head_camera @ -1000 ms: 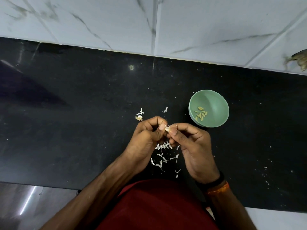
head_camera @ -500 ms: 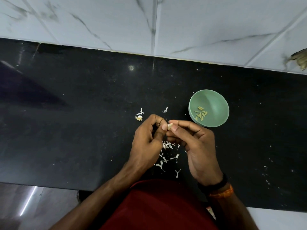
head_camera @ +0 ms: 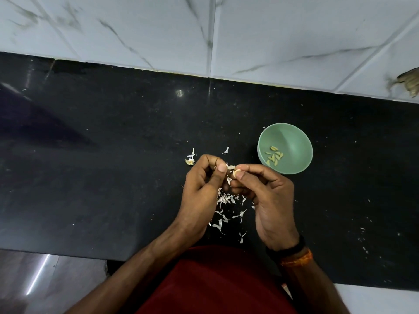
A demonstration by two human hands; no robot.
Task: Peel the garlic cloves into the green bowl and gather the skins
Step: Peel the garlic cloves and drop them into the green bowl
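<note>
Above the black counter, my right hand [head_camera: 265, 196] pinches a small pale garlic clove [head_camera: 236, 172] between thumb and forefinger. My left hand [head_camera: 201, 189] pinches a strip of white skin [head_camera: 229, 167] that still hangs off the clove. A green bowl [head_camera: 292, 137] stands just right of my hands and holds several peeled cloves [head_camera: 274, 156]. Thin white skins [head_camera: 226, 207] lie scattered on the counter beneath and between my hands.
A garlic root end with skin [head_camera: 190, 160] and another skin scrap [head_camera: 225, 151] lie left of the bowl. The black counter [head_camera: 102, 166] meets a white tiled wall [head_camera: 226, 30] behind. A brownish object [head_camera: 410, 83] shows at the right edge.
My hands have drawn slightly apart and a strip of skin has come away from the clove toward the left hand. The bowl has not moved.
</note>
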